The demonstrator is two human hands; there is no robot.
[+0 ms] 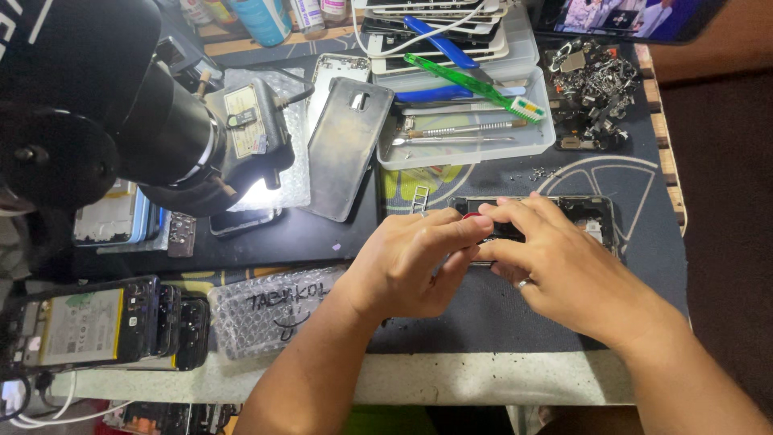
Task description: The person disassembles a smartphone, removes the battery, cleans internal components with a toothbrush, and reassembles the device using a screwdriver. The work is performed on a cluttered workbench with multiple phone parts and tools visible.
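Both hands meet over an opened phone (592, 216) lying flat on the dark surface (499, 314), directly under the fingertips. The left hand (407, 262) pinches a small part, apparently red, against the phone's near edge; the right hand (564, 270) presses curled fingers beside it, steadying the body. Good practice: brace wrists low, keep pressure light. A tool tray (515, 141) lies beyond the hands.

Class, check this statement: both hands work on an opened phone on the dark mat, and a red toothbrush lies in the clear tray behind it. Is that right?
Not quite. The head view shows the toothbrush is green, not red. The rest holds: the left hand and right hand work on the opened phone on the dark mat, with the clear tray behind.
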